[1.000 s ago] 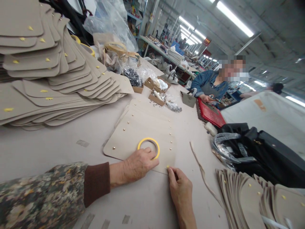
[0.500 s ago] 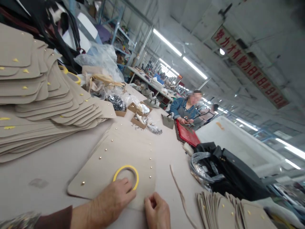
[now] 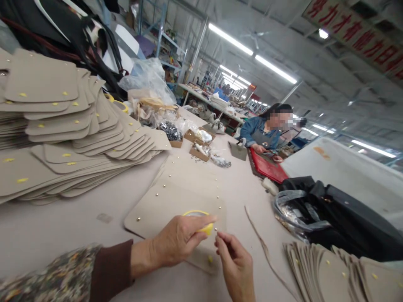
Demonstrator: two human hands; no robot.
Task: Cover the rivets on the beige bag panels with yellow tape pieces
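A beige bag panel (image 3: pixel 189 191) with small metal studs along two edges lies on top of a low stack before me. My left hand (image 3: pixel 176 239) grips a roll of yellow tape (image 3: pixel 207 229) just over the panel, its index finger stretched along the roll. Close by, at the panel's right edge beside a stud, my right hand (image 3: pixel 236 262) is closed in a pinch; whatever sits between its fingertips is too small to make out. A blurred yellow tape piece (image 3: pixel 210 259) shows at the panel's near corner.
Tall piles of beige panels (image 3: pixel 44 163) with yellow tape bits stand at left. More panels (image 3: pixel 333 272) stand on edge at lower right, near a black bag (image 3: pixel 340 222). Small boxes (image 3: pixel 200 152) lie farther back. A co-worker (image 3: pixel 261 130) works at a red tray (image 3: pixel 267 165).
Both hands have moved up and closer together. The tape roll, formerly lying flatter with its ring fully visible, is tilted in my left hand. A yellow piece now shows at the near corner; the view has shifted.
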